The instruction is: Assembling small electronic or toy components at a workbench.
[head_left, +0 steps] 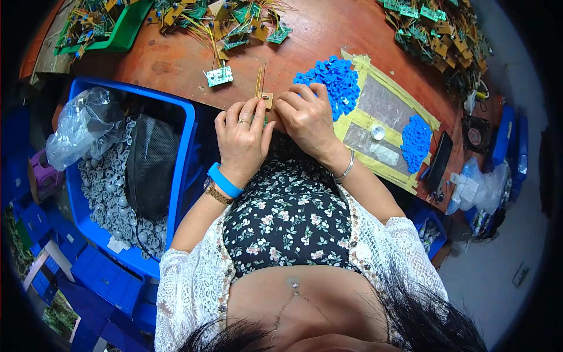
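Observation:
At the near edge of the table, my left hand point(243, 135) is closed around a small circuit board point(267, 100). The board's tan part shows past my fingertips, a bit of green shows below, and thin yellow and dark wires rise from it. Close beside it, my right hand point(308, 117) has its fingers curled together near the board; what they hold, if anything, is hidden. A pale green circuit board point(219, 76) with wires lies just beyond my left hand. Right of my right hand is a heap of small blue plastic parts point(333, 85).
A blue bin point(183, 176) of grey plastic parts point(97, 188) stands left, with a clear bag point(88, 120) and a black mesh piece point(153, 167). Wired boards pile up at the back point(234, 23) and far right point(440, 41). Yellow tape point(359, 119) crosses the table right, near more blue parts point(416, 144).

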A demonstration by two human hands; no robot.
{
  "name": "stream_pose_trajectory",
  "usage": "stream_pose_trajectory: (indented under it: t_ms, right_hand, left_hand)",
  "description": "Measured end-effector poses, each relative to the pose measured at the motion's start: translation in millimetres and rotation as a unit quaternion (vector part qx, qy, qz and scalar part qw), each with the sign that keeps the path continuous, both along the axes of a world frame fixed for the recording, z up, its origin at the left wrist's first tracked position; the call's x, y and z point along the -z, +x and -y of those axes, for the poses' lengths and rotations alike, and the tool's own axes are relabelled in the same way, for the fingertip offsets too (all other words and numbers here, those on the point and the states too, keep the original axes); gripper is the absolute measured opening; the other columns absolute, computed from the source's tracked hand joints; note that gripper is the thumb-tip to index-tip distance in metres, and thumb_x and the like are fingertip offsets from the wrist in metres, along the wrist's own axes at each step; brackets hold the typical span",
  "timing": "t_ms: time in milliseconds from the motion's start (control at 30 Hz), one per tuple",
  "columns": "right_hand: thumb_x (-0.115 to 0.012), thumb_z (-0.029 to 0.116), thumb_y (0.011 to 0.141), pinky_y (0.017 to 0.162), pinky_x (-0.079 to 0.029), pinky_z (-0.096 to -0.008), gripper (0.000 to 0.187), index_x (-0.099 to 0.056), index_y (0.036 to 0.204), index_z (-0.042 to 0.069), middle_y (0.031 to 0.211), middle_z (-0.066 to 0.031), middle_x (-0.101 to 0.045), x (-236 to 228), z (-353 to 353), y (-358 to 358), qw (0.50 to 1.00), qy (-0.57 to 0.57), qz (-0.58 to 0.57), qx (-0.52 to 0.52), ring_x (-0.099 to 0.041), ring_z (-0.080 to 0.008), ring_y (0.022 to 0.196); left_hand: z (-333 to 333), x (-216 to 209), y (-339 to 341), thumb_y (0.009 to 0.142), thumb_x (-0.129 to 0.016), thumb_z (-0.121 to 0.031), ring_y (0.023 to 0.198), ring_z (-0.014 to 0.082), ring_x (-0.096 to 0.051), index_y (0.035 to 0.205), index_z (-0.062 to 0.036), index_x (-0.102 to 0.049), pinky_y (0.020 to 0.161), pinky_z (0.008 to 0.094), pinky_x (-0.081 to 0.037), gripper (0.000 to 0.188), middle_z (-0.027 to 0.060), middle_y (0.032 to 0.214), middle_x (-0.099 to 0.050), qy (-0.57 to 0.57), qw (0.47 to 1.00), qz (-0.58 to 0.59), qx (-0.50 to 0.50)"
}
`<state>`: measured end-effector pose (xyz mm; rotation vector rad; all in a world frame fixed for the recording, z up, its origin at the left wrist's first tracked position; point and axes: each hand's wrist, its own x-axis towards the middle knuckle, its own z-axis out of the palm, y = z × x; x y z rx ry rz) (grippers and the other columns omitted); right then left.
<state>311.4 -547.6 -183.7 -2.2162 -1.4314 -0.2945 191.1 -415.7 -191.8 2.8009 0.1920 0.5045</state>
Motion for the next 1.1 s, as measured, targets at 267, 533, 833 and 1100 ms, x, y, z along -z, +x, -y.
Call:
stream_pose_trajectory:
  t_ms: [267, 533, 833, 1100]
  right_hand:
    - [-0.078, 0.013, 0.075, 0.085, -0.040, -0.0383, 0.015, -0.071, 0.088, 0.012, 0.092, 0.0000, -0.070, -1, 9, 5, 0.994, 0.048, -0.058, 0.076, -0.062, -0.0211, 0.096]
    - [-0.080, 0.015, 0.074, 0.085, -0.039, -0.0391, 0.013, -0.072, 0.083, 0.011, 0.088, -0.0004, -0.066, 2, 3, 6, 0.996, 0.029, -0.050, 0.063, -0.059, -0.0218, 0.095]
    - [-0.078, 0.012, 0.075, 0.066, -0.047, -0.0429, 0.014, -0.068, 0.078, 0.003, 0.080, -0.0103, -0.061, 3, -23, 7, 0.978, 0.079, -0.183, 0.055, -0.060, -0.0312, 0.079]
    - [-0.076, 0.010, 0.076, 0.068, -0.050, -0.0446, 0.016, -0.064, 0.075, 0.000, 0.077, -0.0122, -0.061, -6, -32, 13, 0.980, 0.019, -0.194, 0.039, -0.059, -0.0338, 0.080]
  left_hand:
    - [-3, 3, 6, 0.086, -0.071, -0.018, 0.111, 0.0253, -0.056, 0.116, -0.0041, -0.069, 0.095, 0.0433, -0.039, 0.032, 0.0065, 0.117, -0.064, 0.014, 0.999, 0.041, 0.007]
    - [-1, 5, 3, 0.086, -0.073, -0.022, 0.109, 0.0243, -0.056, 0.116, -0.0055, -0.069, 0.095, 0.0446, -0.039, 0.034, 0.0057, 0.116, -0.064, 0.019, 0.999, 0.030, -0.002]
    - [6, -1, -1, 0.079, -0.079, -0.032, 0.116, 0.0267, -0.054, 0.122, -0.0028, -0.066, 0.095, 0.0426, -0.038, 0.054, 0.0083, 0.125, -0.061, 0.021, 1.000, -0.017, -0.003]
    - [5, -3, -3, 0.076, -0.081, -0.029, 0.119, 0.0278, -0.052, 0.127, -0.0005, -0.061, 0.095, 0.0432, -0.039, 0.062, 0.0108, 0.132, -0.057, 0.013, 0.999, -0.040, 0.003]
